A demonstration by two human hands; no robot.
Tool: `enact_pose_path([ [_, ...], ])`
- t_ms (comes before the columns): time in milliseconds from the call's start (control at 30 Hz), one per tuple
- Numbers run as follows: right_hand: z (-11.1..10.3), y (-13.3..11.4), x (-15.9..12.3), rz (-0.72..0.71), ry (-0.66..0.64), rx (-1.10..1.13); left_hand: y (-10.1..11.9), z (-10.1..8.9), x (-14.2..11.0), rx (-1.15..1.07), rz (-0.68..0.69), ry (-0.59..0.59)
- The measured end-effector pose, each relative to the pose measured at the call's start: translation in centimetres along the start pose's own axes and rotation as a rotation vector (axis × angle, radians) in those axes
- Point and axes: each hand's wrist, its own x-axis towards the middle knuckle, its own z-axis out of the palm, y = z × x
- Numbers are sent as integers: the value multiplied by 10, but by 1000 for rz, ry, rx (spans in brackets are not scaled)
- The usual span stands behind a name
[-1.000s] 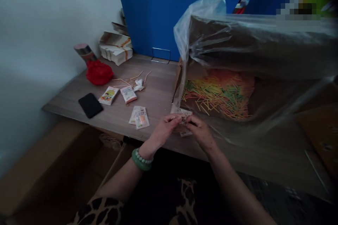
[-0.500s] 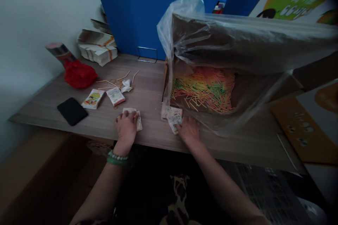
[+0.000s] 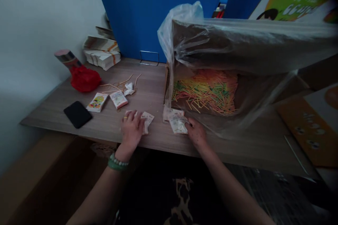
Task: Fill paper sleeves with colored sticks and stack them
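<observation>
My left hand (image 3: 132, 128) lies palm down near the table's front edge, fingers stretched out over small white printed packets (image 3: 148, 119) that are partly hidden beneath it. Further right, my right hand (image 3: 196, 133) pinches the right side of another small printed packet (image 3: 178, 123) between thumb and fingers. That packet looks partly see-through and rests on the table beside a further packet, at the front left corner of a plastic-lined carton (image 3: 166, 82). Inside the carton is a heap of thin coloured sticks (image 3: 208, 91), pink, yellow and green.
On the left are a black phone-like slab (image 3: 77, 114), a stack of printed cards (image 3: 97, 102), a bundle of packets (image 3: 118, 99), crumpled white paper (image 3: 129, 88) and a red plastic bag (image 3: 86, 79). White folded cartons (image 3: 102, 58) stand behind. An orange-brown box (image 3: 311, 130) is at right.
The packets under my left hand have fanned out to the right. My right hand has shifted slightly right and now pinches its packet's edge. The view has moved a little.
</observation>
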Motion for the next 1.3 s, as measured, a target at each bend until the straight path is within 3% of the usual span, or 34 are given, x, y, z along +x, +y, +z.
enact_pose_path([
  [100, -1, 0, -1, 0, 30, 100, 12, 3, -18, 67, 85, -184],
  [200, 0, -1, -3, -43, 10, 188, 6, 10, -22, 67, 87, -334],
  [300, 0, 2, -3, -87, 6, 292, -3, 10, -16, 79, 169, -412],
  [367, 1, 7, -2, -86, 1, 400, -3, 6, -12, 131, 129, -407],
  [433, 2, 11, 1, -57, -30, 553, 5, 1, -9, 188, -1, -358],
  [533, 3, 13, 8, 24, -95, 829, 28, -2, -7, 168, -195, -184],
  [633, 3, 6, 12, 86, -108, 1085, 62, 1, -1, -217, -245, -99],
  [733, 0, -4, 16, 49, -167, 1176, 99, 12, 13, -900, -359, -317],
  [800, -5, -8, 22, -28, -271, 1095, 118, 21, 28, -1274, -473, -494],
  [867, -13, -9, 34, -122, -335, 915, 129, 30, 41, -1451, -576, -537],
  [933, -28, -9, 54, -205, -263, 665, 133, 36, 51, -1463, -662, -449],
  [1000, -44, -8, 80, -241, -71, 335, 135, 39, 54, -1445, -715, -390],
  [1067, -56, -10, 111, -215, 120, -65, 138, 38, 52, -1473, -735, -430],
  [1100, -58, -12, 125, -172, 157, -229, 140, 36, 50, -1489, -732, -465],
  [1200, -54, -14, 160, -118, 116, -501, 147, 32, 44, -1477, -664, -528],
  [1300, -45, -11, 176, -171, 113, -574, 148, 35, 40, -1448, -581, -576],
])
